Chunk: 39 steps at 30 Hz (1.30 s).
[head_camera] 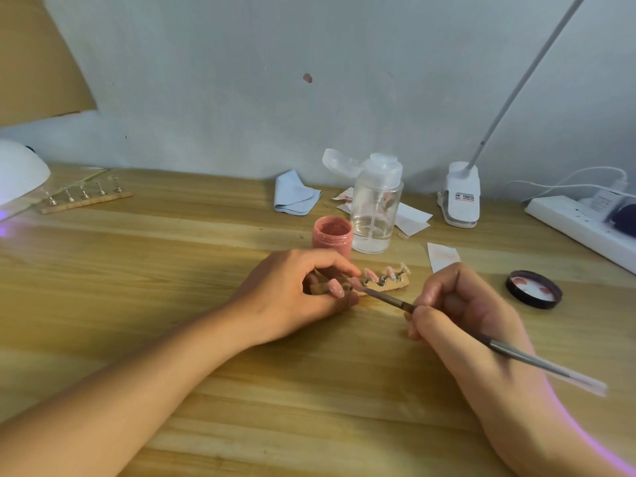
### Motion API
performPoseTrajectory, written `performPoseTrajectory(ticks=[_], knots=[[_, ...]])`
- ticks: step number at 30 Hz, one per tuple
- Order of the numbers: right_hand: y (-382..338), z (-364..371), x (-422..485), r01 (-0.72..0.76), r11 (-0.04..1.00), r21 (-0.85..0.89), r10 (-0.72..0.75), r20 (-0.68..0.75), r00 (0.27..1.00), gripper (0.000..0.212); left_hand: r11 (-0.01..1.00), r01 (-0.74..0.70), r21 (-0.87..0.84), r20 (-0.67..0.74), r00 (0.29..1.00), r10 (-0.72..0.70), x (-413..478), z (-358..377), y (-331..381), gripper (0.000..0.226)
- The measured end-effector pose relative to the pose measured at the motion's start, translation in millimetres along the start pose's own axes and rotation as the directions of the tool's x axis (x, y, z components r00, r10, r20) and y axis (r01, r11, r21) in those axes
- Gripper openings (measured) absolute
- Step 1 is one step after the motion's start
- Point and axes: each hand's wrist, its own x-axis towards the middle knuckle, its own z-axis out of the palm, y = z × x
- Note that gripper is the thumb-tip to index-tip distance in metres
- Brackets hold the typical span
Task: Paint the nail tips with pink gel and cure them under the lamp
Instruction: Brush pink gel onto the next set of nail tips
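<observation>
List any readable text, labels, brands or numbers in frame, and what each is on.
No text can be read.
Sticker on the white clamp lamp base: red and dark print, too blurred to read.
Power strip: sticker near the plug, too blurred to read.
Pink gel jar and clear pump bottle: no label showing.

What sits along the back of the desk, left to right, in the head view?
curing lamp → strip of nail stands → blue cloth → clear pump bottle → clip lamp base → power strip
</observation>
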Motion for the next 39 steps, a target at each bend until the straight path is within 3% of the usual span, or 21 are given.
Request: performPoseTrajectory(ticks=[6, 9, 20, 24, 27, 30, 34, 37, 39], knots=[[3, -1, 0, 0.012, 0.998, 0.057, -0.009, -0.053, 0.999, 0.003, 1.000, 0.004, 0.013, -0.002, 1.000, -0.004, 0, 0, 0, 0.025], [2, 0, -1, 0.005, 0.996, 0.091, -0.005, -0.006, 1.000, 0.005, 0.999, 0.020, 0.026, -0.006, 1.000, -0.020, 1, 0, 1, 0.026], [2, -1, 0, -0.024, 0.998, 0.054, 0.026, -0.042, 0.999, 0.003, 1.000, 0.001, 0.015, 0.009, 1.000, -0.001, 0, -1, 1, 0.026], [0, 1, -3, -0.015, 1.000, 0.026, 0.015, 0.025, 1.000, 0.006, 1.000, 0.002, 0.017, 0.017, 1.000, -0.003, 0, -1, 1, 0.026], [5, -4, 0, 0.002, 0.998, 0.057, 0.001, -0.045, 0.999, 0.009, 1.000, 0.004, 0.010, 0.019, 1.000, -0.004, 0, -1, 2, 0.026], [10, -5, 3, -0.014, 0.996, 0.089, 0.022, -0.095, 0.995, 0.021, 0.999, -0.001, 0.048, 0.004, 1.000, 0.000, -3, -1, 5, 0.027], [8, -3, 2, -0.039, 0.985, 0.166, 0.053, -0.080, 0.995, 0.013, 0.989, -0.049, 0.138, -0.013, 0.999, 0.051, -6, -2, 9, 0.031], [6, -4, 0, -0.043, 0.987, 0.158, 0.055, -0.076, 0.996, 0.027, 0.981, -0.071, 0.182, -0.013, 0.997, 0.075, -7, -3, 11, 0.030], [4, -4, -1, -0.047, 0.987, 0.157, 0.060, -0.075, 0.995, 0.021, 0.975, -0.087, 0.202, -0.013, 0.996, 0.092, -7, -3, 12, 0.028]])
